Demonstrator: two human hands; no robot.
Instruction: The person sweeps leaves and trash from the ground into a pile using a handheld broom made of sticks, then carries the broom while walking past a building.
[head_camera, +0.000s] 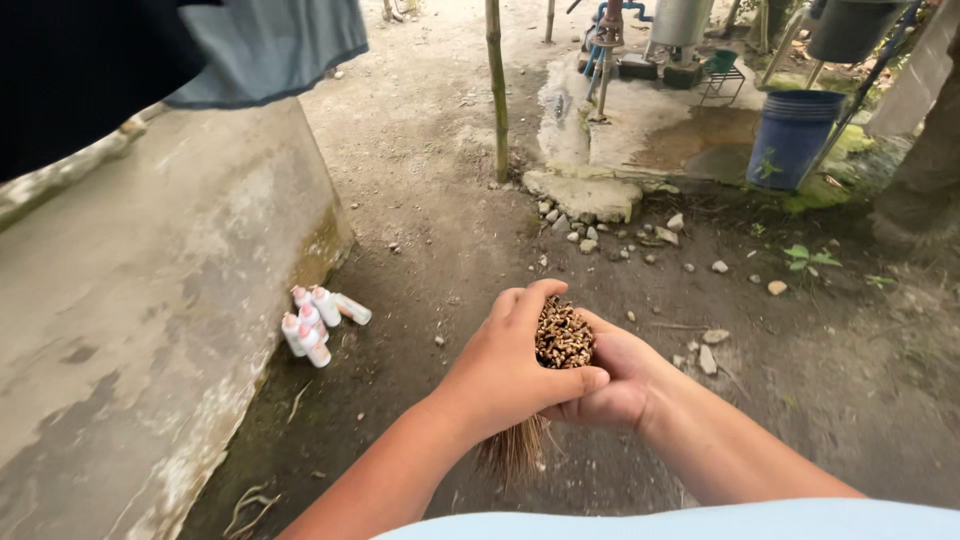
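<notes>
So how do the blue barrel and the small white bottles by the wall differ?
The blue barrel is one large, dark blue container standing upright by the wet concrete slab. The white bottles are small, pale and clustered at the concrete wall, one apparently lying on its side. Both sit on bare dirt.

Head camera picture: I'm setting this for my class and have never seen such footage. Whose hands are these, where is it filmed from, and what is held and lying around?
The camera sits on a person's head and looks down, so both arms are that person's own. The left hand and right hand together grip a bundle of thin sticks, seen end-on, like a stick broom. Below is bare dirt ground. Small white bottles lie beside a concrete wall. Farther off stand a blue barrel and a thin post.
</notes>
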